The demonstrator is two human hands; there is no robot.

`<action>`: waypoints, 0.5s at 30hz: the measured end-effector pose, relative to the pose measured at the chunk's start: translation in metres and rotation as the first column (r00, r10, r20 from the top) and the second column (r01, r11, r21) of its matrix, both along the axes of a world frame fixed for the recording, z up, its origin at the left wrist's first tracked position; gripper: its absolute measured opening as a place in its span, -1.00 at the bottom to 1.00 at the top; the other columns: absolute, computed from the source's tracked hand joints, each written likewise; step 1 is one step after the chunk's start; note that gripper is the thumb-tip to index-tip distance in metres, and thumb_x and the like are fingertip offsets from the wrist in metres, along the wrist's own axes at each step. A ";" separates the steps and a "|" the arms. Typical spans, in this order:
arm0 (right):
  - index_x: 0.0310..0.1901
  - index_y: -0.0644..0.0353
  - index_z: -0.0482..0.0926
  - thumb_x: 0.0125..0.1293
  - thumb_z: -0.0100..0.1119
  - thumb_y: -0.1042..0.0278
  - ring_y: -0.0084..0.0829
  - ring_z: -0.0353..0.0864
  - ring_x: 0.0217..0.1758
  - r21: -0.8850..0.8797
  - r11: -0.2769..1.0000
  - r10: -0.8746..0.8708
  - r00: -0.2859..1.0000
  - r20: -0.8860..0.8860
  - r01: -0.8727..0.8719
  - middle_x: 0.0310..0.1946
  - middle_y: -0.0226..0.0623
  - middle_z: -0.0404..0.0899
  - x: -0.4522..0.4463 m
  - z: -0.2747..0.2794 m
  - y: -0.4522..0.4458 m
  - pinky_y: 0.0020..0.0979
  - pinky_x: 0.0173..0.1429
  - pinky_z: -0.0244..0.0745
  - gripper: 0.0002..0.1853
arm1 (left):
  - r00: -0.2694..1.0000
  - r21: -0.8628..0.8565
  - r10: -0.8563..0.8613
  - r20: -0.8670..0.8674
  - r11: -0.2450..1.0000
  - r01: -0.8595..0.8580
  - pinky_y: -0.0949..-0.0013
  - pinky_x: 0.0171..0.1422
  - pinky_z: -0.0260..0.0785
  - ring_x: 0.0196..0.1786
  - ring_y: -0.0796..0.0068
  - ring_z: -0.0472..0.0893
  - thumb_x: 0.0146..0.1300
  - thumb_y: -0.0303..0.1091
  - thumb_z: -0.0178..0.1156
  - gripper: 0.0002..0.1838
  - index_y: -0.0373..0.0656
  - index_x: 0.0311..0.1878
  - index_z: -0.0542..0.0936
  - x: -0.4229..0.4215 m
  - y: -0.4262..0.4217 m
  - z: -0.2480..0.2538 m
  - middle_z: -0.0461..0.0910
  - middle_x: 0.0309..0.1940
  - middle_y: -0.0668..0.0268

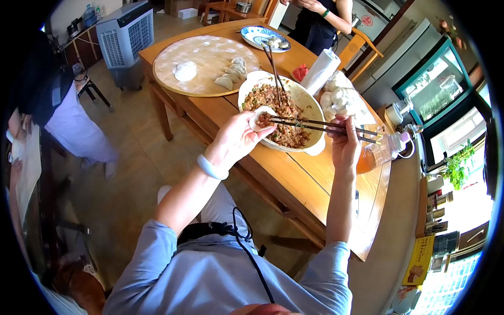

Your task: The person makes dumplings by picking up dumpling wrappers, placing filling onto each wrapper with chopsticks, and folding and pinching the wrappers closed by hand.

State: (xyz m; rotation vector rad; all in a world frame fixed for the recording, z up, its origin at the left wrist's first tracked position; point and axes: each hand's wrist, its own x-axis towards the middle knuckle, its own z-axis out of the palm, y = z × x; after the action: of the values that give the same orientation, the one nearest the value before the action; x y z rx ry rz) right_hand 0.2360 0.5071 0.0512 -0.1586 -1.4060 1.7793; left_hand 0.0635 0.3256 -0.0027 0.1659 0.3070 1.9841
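Note:
My left hand (234, 137) holds a round dumpling wrapper (258, 118) at the near left rim of a large white bowl (316, 113). Brown-red minced filling (289, 134) lies in the bowl, and a second pair of chopsticks (273, 65) stands in it. Closed around dark chopsticks (315, 125), my right hand (345, 142) is just right of the bowl. The tips of these chopsticks reach a bit of filling on the wrapper. Behind the bowl, several folded dumplings (231, 75) and a stack of wrappers (184, 71) sit on a round board (205, 50).
A blue-and-white plate (255, 35), a paper roll (321, 71), a plastic bag (341, 100) and a bottle of amber liquid (375, 155) share the wooden table (294, 170). One person (315, 21) stands beyond the table, another (79, 121) at the left. An air cooler (127, 47) stands behind.

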 end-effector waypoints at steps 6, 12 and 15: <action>-0.21 0.39 0.49 0.35 -0.04 0.28 -0.41 0.59 -0.44 0.087 0.996 -0.021 0.998 0.061 0.015 -0.42 -0.17 0.56 -0.001 0.001 -0.002 -0.50 -0.36 0.55 -0.72 | 0.998 0.039 -0.064 0.020 0.997 0.063 0.09 0.29 0.30 0.13 0.05 0.41 0.36 -0.44 -0.27 -0.66 -0.47 0.10 0.24 0.001 0.000 -0.001 0.35 0.09 -0.06; -0.22 0.36 0.49 0.36 -0.05 0.25 -0.45 0.58 -0.45 0.012 1.000 0.004 0.999 0.044 -0.004 -0.44 -0.20 0.55 -0.001 0.003 0.003 -0.52 -0.37 0.56 -0.71 | 0.997 0.045 -0.077 0.026 0.996 0.075 0.10 0.31 0.28 0.18 -0.01 0.35 0.34 -0.47 -0.27 -0.64 -0.50 0.14 0.18 0.007 -0.001 0.007 0.29 0.12 -0.11; -0.25 0.35 0.50 0.35 -0.04 0.25 -0.46 0.57 -0.46 -0.044 0.999 -0.010 1.000 0.005 0.010 -0.46 -0.22 0.55 -0.001 -0.001 0.006 -0.53 -0.40 0.55 -0.72 | 0.996 0.056 -0.084 0.033 0.995 0.082 0.09 0.31 0.29 0.18 -0.02 0.35 0.34 -0.47 -0.26 -0.64 -0.49 0.14 0.17 0.007 -0.001 0.004 0.29 0.12 -0.10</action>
State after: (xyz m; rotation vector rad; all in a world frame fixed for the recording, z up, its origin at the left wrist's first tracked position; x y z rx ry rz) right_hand 0.2352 0.5130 0.0505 -0.1932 -1.3676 1.8040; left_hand 0.0704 0.3251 0.0011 0.1757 0.2195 1.9122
